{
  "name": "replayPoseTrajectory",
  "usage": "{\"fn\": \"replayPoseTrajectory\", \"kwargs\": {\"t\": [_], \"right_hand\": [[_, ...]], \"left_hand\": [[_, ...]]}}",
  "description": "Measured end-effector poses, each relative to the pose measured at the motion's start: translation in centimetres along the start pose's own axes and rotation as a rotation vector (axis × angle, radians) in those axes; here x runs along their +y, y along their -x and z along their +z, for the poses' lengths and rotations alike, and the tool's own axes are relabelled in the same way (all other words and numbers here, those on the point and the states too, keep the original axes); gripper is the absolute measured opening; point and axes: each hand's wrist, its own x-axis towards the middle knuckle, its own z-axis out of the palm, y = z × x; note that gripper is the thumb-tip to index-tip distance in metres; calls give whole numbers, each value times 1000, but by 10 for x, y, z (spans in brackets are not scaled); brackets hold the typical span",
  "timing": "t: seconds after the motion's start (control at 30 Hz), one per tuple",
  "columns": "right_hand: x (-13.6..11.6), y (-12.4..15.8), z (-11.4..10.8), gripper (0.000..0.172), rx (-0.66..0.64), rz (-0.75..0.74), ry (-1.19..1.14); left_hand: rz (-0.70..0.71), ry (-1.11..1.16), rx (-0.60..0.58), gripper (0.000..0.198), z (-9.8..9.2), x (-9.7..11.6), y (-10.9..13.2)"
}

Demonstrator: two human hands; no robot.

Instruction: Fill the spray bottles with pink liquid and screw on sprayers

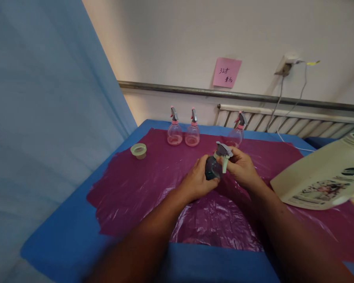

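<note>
My left hand (pixel 196 181) is wrapped round the body of a small dark spray bottle (pixel 212 168) held above the purple plastic sheet (pixel 141 188). My right hand (pixel 242 168) grips the bottle's grey spray head with its pale green trigger (pixel 224 154). Both hands meet at the middle of the table. Three pink spray bottles stand behind: two side by side (pixel 174 133) (pixel 192 134) and one (pixel 236 133) just beyond my right hand.
A pale green cap (pixel 138 150) lies at the sheet's left part. A large cream jug with a label (pixel 321 181) lies on its side at the right. A blue cloth (pixel 61 236) covers the table. A radiator, a rail and a pink note (pixel 226 72) line the wall.
</note>
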Motion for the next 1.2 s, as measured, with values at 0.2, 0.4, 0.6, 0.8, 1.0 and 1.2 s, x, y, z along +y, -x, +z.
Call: {"fn": "replayPoseTrajectory", "kwargs": {"t": [0.2, 0.4, 0.6, 0.8, 1.0, 1.2], "right_hand": [[9, 0, 12, 54, 129, -41, -39], [16, 0, 18, 63, 190, -25, -48], [17, -2, 19, 62, 156, -31, -58], [9, -1, 16, 62, 95, -25, -84], [-2, 1, 8, 92, 33, -102, -151], [3, -2, 4, 79, 13, -31, -141]], "left_hand": [[37, 17, 16, 58, 1, -2, -2], [241, 45, 35, 89, 5, -10, -3], [228, 95, 26, 89, 3, -12, -3], [196, 116, 27, 85, 4, -10, -2], [169, 118, 4, 95, 5, -13, -3], [186, 88, 25, 91, 5, -12, -4]]}}
